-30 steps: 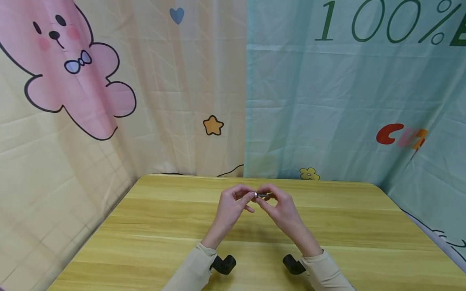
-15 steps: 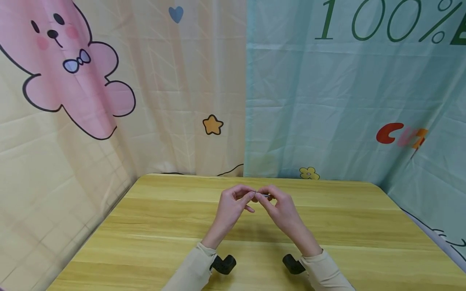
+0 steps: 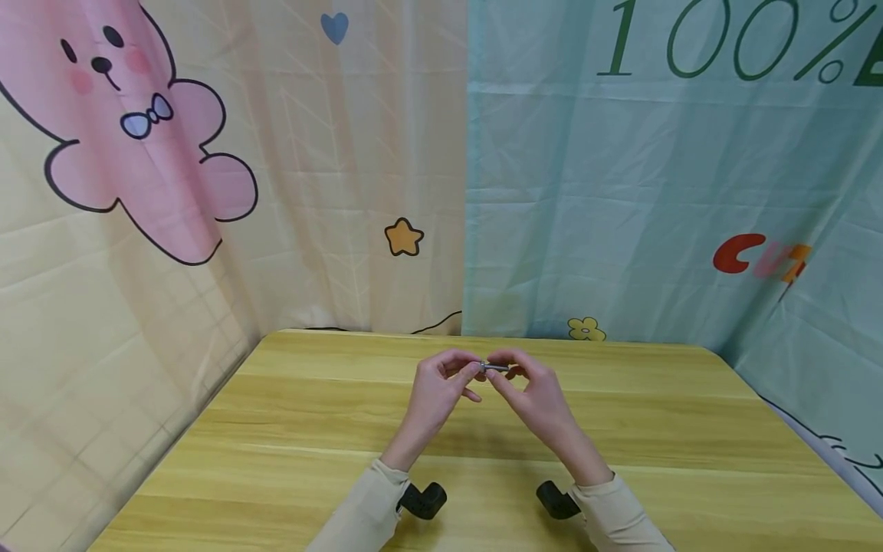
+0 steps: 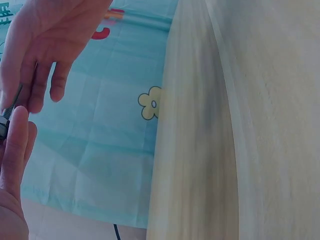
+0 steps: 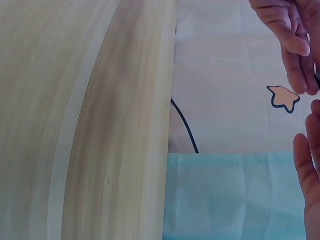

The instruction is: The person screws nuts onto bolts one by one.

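Note:
A small metal bolt (image 3: 498,368) lies sideways between the two hands, over the far half of the table. My left hand (image 3: 440,387) pinches its left end between thumb and fingertips. My right hand (image 3: 534,395) has thumb and index finger curled about the shank from the other side, the thumb right at it and the index finger slightly above. In the left wrist view the threaded shank (image 4: 10,109) and a nut-like metal part (image 4: 3,127) show at the left edge. The right wrist view shows mostly fingers, with the bolt almost out of frame.
The wooden table (image 3: 310,452) spreads under both hands. A black wrist mount (image 3: 424,501) juts from the left sleeve, and another black mount (image 3: 557,501) from the right. Beyond the far edge hang a cream curtain (image 3: 310,192) and a blue-green curtain (image 3: 586,192).
The right thumb and index finger closed together at the bolt half a second ago and have since parted, so more of the shank shows. The left hand has stayed nearly still.

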Motion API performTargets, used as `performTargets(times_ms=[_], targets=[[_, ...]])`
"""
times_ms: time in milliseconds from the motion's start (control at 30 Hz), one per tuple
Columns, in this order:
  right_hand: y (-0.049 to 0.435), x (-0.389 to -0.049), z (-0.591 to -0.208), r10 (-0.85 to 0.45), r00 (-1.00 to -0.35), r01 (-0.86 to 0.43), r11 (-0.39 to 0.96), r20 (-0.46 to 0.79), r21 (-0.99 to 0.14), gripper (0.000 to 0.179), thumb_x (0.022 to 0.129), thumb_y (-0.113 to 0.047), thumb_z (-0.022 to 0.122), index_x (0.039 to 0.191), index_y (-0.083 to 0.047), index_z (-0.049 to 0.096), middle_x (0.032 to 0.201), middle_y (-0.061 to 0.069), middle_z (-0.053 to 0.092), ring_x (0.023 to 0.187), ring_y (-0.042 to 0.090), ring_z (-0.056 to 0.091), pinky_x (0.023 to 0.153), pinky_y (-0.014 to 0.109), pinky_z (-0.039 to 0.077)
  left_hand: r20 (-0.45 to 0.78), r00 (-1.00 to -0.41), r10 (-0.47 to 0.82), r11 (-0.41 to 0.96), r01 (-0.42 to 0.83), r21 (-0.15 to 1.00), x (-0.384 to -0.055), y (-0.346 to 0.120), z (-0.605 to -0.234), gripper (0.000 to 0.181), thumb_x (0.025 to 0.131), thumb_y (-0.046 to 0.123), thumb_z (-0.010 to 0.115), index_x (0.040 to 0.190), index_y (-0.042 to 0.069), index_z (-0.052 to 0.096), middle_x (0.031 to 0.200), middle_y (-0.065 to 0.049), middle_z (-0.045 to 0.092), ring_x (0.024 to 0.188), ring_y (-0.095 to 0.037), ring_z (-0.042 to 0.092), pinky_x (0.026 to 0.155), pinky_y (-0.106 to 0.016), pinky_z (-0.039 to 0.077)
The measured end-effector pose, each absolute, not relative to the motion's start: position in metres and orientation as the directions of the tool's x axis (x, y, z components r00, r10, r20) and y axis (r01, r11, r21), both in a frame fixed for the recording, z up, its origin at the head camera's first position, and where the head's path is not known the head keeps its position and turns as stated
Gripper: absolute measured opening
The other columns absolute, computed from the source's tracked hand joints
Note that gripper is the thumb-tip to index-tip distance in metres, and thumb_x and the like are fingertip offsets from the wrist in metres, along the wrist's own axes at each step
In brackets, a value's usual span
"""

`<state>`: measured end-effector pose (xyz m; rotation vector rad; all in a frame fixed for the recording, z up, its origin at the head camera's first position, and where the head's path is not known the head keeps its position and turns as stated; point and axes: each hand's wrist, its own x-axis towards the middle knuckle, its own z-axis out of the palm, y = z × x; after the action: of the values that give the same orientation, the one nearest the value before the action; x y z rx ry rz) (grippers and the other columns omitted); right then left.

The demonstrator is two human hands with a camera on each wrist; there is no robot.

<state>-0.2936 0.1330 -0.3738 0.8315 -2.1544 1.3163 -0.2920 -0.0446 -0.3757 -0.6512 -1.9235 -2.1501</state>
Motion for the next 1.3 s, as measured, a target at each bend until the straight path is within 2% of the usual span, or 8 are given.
performTargets(times_ms=[167,300,367,533,667,867,1033,1300], targets=[[0.134,-0.29,-0.369,-0.196,-0.734,-0.67,0.366,0.65,-0.645,0.013,0.092,-0.009,0.07,0.105,-0.007,0.069,0.1,0.002,0.069,0.087,0.018,0.062,0.079,0.039,0.057,0.436,-0.891,0.13,-0.15,0.417,0.896,-0.294,-0.049,-0.376,0.016,0.096,0.004,0.064,0.104,-0.01,0.067,0.098,-0.028,0.066,0.094,-0.05,0.063,0.062,-0.044,0.062],[0.13,-0.275,-0.352,-0.183,-0.756,-0.643,0.391,0.629,-0.659,0.01,0.091,-0.002,0.069,0.101,-0.002,0.069,0.095,0.007,0.069,0.086,0.02,0.063,0.079,0.036,0.057,0.452,-0.884,0.117,-0.145,0.435,0.889,-0.295,-0.052,-0.375,0.015,0.095,0.009,0.067,0.102,-0.005,0.069,0.096,-0.024,0.068,0.09,-0.038,0.067,0.061,-0.039,0.062],[0.128,-0.274,-0.35,-0.18,-0.768,-0.629,0.39,0.614,-0.673,0.01,0.09,0.002,0.069,0.101,0.002,0.069,0.095,0.011,0.069,0.087,0.025,0.063,0.08,0.039,0.058,0.456,-0.882,0.119,-0.14,0.44,0.887,-0.295,-0.053,-0.375,0.016,0.094,0.009,0.067,0.102,-0.005,0.069,0.096,-0.024,0.068,0.089,-0.036,0.068,0.061,-0.04,0.062],[0.134,-0.295,-0.372,-0.171,-0.787,-0.609,0.366,0.593,-0.704,0.011,0.092,-0.006,0.07,0.102,-0.003,0.07,0.097,0.006,0.069,0.088,0.021,0.063,0.081,0.038,0.058,0.454,-0.883,0.123,-0.119,0.441,0.89,-0.295,-0.054,-0.376,0.016,0.095,0.009,0.067,0.102,-0.005,0.068,0.096,-0.025,0.068,0.088,-0.036,0.068,0.061,-0.04,0.062],[0.135,-0.298,-0.376,-0.173,-0.802,-0.592,0.357,0.571,-0.723,0.01,0.093,-0.013,0.07,0.102,-0.008,0.071,0.097,0.0,0.069,0.089,0.016,0.063,0.081,0.034,0.057,0.422,-0.898,0.127,-0.086,0.414,0.906,-0.297,-0.054,-0.379,0.015,0.095,0.007,0.066,0.103,-0.006,0.068,0.094,-0.022,0.068,0.087,-0.035,0.068,0.06,-0.039,0.062],[0.134,-0.297,-0.378,-0.167,-0.826,-0.558,0.38,0.539,-0.738,0.008,0.093,-0.013,0.071,0.099,-0.01,0.071,0.094,-0.001,0.069,0.087,0.016,0.063,0.078,0.036,0.056,0.347,-0.926,0.149,-0.023,0.347,0.938,-0.3,-0.053,-0.382,0.015,0.097,0.002,0.062,0.104,-0.009,0.066,0.09,-0.018,0.069,0.085,-0.03,0.068,0.06,-0.044,0.062],[0.134,-0.301,-0.382,-0.141,-0.875,-0.477,0.415,0.463,-0.775,0.008,0.093,-0.015,0.07,0.1,-0.011,0.071,0.093,-0.001,0.069,0.084,0.015,0.064,0.076,0.033,0.056,0.28,-0.943,0.177,-0.031,0.279,0.96,-0.302,-0.052,-0.384,0.015,0.096,0.002,0.064,0.107,-0.007,0.065,0.093,-0.018,0.068,0.085,-0.024,0.067,0.062,-0.037,0.062],[0.136,-0.314,-0.386,-0.152,-0.914,-0.403,0.459,0.377,-0.792,0.011,0.093,-0.016,0.07,0.102,-0.009,0.071,0.094,0.001,0.069,0.088,0.017,0.065,0.079,0.036,0.057,0.25,-0.949,0.192,0.016,0.257,0.966,-0.317,-0.052,-0.392,0.013,0.094,0.0,0.065,0.106,-0.006,0.066,0.094,-0.022,0.069,0.09,-0.035,0.068,0.065,-0.036,0.062]])
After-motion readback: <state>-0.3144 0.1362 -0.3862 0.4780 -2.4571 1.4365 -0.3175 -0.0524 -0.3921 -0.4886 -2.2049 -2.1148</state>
